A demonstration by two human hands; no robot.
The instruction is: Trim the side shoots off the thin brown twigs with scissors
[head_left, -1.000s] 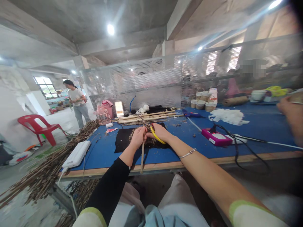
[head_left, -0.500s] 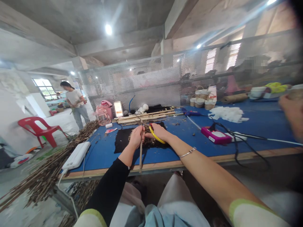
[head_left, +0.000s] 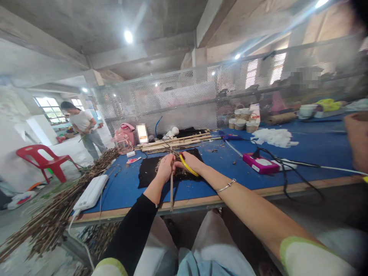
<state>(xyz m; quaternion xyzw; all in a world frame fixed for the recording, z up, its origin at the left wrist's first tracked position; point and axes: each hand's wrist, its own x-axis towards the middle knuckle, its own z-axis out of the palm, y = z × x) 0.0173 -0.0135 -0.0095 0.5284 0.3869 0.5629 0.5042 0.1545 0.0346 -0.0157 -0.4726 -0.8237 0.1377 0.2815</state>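
My left hand is closed around a thin wooden stick that runs from the hand down past the table's front edge. My right hand is closed on yellow-handled cutters, whose tip meets the top of the stick beside my left fingers. Both hands hover over a black cloth strewn with twig scraps on the blue table. The cutters' blades are too small to make out.
Long bamboo poles lie behind the cloth. A white box sits at the left edge, beside a heap of brown twigs. A pink device with black cables, white fluff, small baskets, another person's hand at right; a person stands by a red chair.
The view has drifted slightly; the standing person stepped left. My hands stay on the stick and cutters in much the same place.
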